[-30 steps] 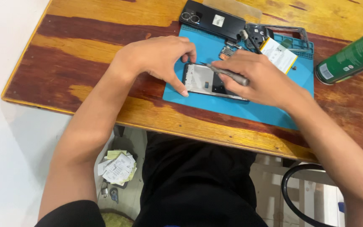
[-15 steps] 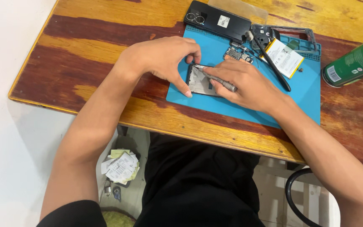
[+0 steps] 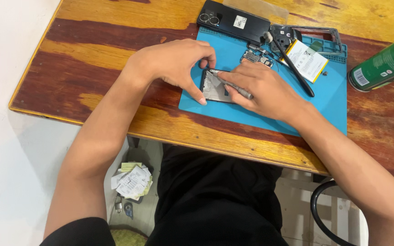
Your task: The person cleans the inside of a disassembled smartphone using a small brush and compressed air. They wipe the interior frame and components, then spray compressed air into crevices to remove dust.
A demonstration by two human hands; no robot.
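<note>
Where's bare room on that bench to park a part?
Free: wood left of the blue mat, beside the left hand; mat's right strip below the battery. Crowded: mat's top edge, with phone back cover, small parts, black tool.

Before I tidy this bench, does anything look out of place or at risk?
The green spray can lies on its side on the wooden table, off the blue mat, where it might roll. Loose papers litter the floor. The phone parts are on the mat.
</note>
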